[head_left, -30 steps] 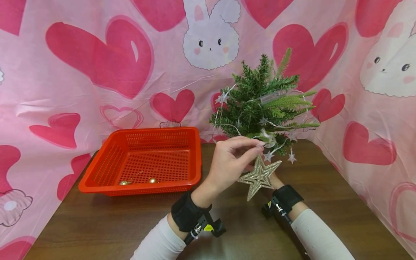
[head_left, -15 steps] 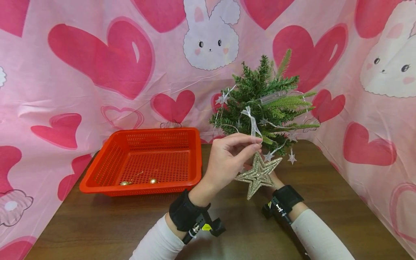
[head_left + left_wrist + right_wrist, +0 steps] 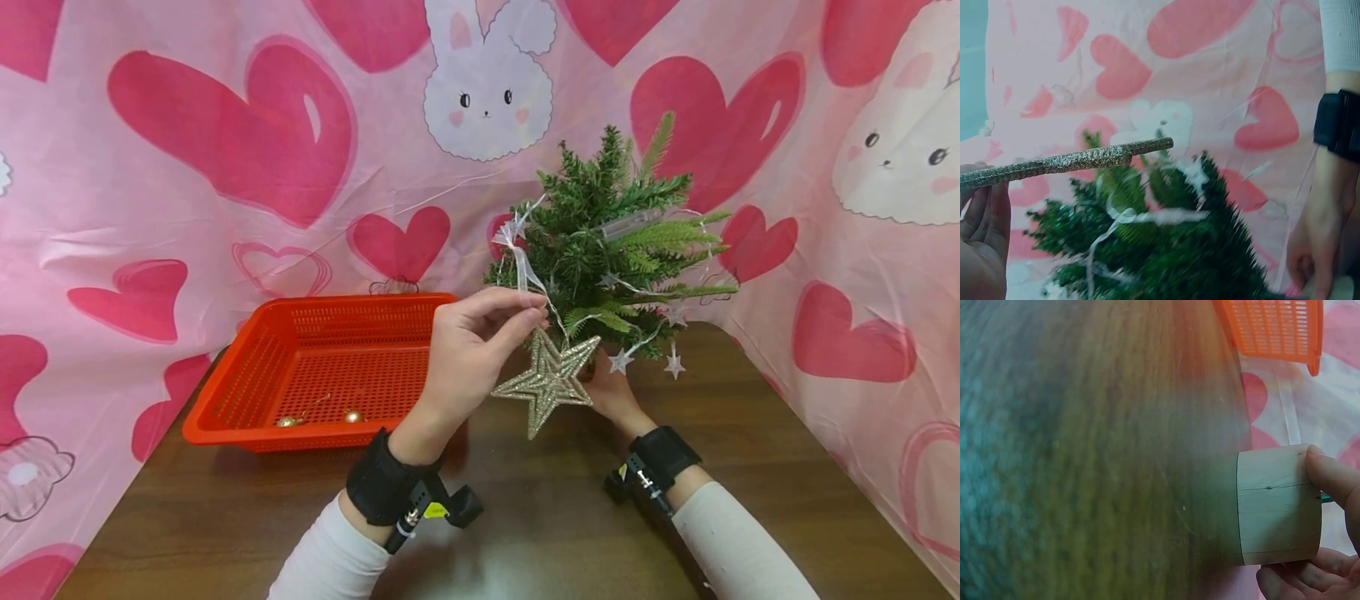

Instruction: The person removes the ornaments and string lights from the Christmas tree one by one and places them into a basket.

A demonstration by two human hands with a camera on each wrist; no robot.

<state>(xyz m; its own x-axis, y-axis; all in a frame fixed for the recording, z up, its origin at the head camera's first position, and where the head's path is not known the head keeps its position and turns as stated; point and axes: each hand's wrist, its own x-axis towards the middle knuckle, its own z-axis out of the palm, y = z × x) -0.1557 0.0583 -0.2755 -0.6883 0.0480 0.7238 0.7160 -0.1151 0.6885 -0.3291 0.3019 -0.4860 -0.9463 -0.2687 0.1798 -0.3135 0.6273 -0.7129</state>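
Note:
A glittery gold star ornament [image 3: 550, 379] hangs below my left hand [image 3: 465, 350], whose thumb and forefinger pinch it at its top point, where a sheer white ribbon [image 3: 520, 258] rises. From the left wrist, the star appears edge-on over the small Christmas tree [image 3: 1166, 250]. The tree [image 3: 585, 250] stands just beyond the star, strung with clear star lights [image 3: 621, 361]. Low at its foot, my right hand [image 3: 617, 396] is partly hidden by the star in the head view. The right wrist view has its thumb and fingers gripping the tree's round wooden base [image 3: 1279, 506].
An orange-red perforated basket [image 3: 225, 417] sits at the left of the wooden table [image 3: 540, 517], with gold bauble ornaments [image 3: 353, 417] inside. A pink cloth [image 3: 375, 183] with hearts and rabbits hangs behind and to both sides.
My left hand has moved left with the star ornament, away from the tree's lower branches, and the ribbon now stands up above the fingers. The right hand has stayed at the base.

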